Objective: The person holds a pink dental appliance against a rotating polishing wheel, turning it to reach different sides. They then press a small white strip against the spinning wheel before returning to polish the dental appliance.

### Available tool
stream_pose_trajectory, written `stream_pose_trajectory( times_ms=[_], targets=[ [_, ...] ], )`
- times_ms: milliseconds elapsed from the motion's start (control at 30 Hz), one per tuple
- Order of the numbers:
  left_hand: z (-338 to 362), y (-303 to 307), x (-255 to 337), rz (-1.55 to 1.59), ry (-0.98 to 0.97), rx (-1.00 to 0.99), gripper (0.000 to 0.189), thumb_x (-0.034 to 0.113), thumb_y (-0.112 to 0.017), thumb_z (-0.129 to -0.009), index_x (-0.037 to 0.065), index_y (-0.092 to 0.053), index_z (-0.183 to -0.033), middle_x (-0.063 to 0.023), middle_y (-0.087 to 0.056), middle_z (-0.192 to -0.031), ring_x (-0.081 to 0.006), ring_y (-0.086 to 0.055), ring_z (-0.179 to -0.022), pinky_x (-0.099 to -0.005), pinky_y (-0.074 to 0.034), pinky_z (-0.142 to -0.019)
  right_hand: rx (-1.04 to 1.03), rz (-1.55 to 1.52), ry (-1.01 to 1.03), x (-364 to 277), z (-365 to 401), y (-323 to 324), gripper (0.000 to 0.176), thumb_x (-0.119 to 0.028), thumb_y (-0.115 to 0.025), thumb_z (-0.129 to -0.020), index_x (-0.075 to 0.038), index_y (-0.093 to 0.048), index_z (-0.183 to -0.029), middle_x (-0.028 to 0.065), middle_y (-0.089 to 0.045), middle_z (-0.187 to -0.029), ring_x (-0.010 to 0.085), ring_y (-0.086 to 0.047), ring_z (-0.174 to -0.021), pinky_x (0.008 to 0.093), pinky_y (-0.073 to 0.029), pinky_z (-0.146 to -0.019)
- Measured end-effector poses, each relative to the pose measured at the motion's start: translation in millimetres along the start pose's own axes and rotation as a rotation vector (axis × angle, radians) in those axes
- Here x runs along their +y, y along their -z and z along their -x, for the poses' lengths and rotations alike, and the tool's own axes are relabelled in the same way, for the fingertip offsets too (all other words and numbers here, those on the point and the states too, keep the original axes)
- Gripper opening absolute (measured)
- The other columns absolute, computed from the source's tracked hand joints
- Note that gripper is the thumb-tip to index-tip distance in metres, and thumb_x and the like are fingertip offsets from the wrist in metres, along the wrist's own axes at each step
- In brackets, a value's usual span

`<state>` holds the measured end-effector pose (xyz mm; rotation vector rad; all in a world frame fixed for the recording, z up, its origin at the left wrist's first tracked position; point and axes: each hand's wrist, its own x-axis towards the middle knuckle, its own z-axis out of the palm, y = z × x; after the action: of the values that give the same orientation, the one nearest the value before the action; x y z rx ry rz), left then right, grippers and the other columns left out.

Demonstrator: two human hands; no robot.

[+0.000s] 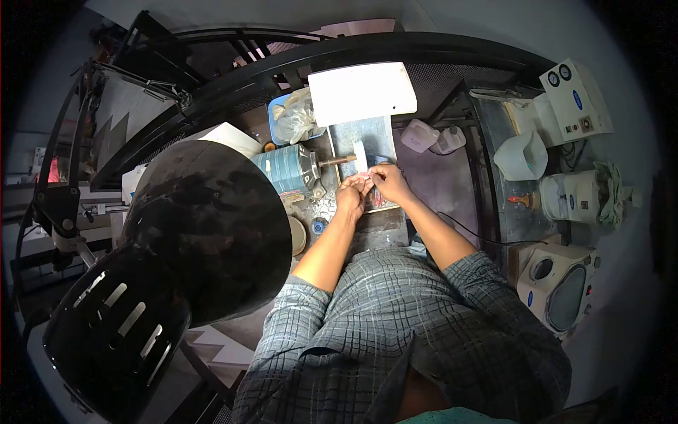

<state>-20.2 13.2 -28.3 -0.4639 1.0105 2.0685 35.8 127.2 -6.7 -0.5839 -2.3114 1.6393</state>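
Observation:
My left hand (351,196) and my right hand (390,184) meet just below a white buffing wheel (361,157), with the fingers of both pinched together. A small pale, pinkish piece shows between the fingertips, right at the wheel's lower edge; I cannot tell what it is. The wheel sits on the end of a brownish shaft (339,161). That shaft comes out of a blue-green ribbed motor (282,169) to the left. Around the wheel is a light-coloured tray (387,134) dusted with grey residue, and a white hood (362,94) stands over its far end.
A large black lamp (208,226) fills the left foreground. Behind the motor, a blue tub (277,113) holds a plastic bag. Clear plastic jugs (419,136) stand right of the tray. Along the right bench are a white pitcher (520,157), a brush (520,201) and a gauge box (575,99).

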Motion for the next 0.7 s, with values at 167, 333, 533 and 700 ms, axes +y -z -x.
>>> stream_pose_trajectory(
  times_ms=[167, 333, 533, 700],
  targets=[
    [-11, 3, -3, 0.065, 0.022, 0.058, 0.012, -0.009, -0.045, -0.086, -0.001, -0.053, -0.088, -0.0119, -0.060, -0.091, -0.0196, -0.062, -0.080, -0.0324, -0.057, -0.075, -0.125, 0.128, -0.213, 17, -20, 0, 0.010, -0.004, -0.055, -0.077, 0.004, -0.062, -0.076, 0.0049, -0.055, -0.057, 0.0092, -0.052, -0.057, 0.0252, -0.042, -0.055],
    [-11, 0, -2, 0.068, 0.022, 0.059, 0.011, -0.009, -0.044, -0.086, -0.004, -0.053, -0.091, -0.0143, -0.061, -0.089, -0.0236, -0.063, -0.079, -0.0340, -0.057, -0.074, -0.130, 0.015, -0.371, 6, -27, 5, 0.009, -0.003, -0.058, -0.075, 0.003, -0.064, -0.075, 0.0037, -0.061, -0.065, 0.0087, -0.054, -0.057, 0.0251, -0.044, -0.052],
    [-16, 1, -3, 0.028, 0.071, 0.017, 0.013, -0.004, -0.043, -0.088, -0.008, -0.054, -0.094, -0.0152, -0.062, -0.091, -0.0234, -0.063, -0.082, -0.0286, -0.056, -0.075, -0.177, 0.019, -0.449, 14, -43, 7, 0.008, -0.003, -0.060, -0.073, 0.003, -0.064, -0.075, 0.0066, -0.062, -0.067, 0.0108, -0.055, -0.056, 0.0252, -0.043, -0.049],
    [-20, -6, -6, 0.090, 0.068, 0.071, 0.015, -0.006, -0.041, -0.088, -0.010, -0.052, -0.097, -0.0177, -0.061, -0.091, -0.0263, -0.063, -0.082, -0.0308, -0.056, -0.075, -0.316, 0.073, -0.509, -9, -56, 15, 0.008, -0.003, -0.059, -0.071, 0.003, -0.063, -0.073, 0.0080, -0.061, -0.065, 0.0133, -0.055, -0.055, 0.0262, -0.044, -0.049]
  ],
)
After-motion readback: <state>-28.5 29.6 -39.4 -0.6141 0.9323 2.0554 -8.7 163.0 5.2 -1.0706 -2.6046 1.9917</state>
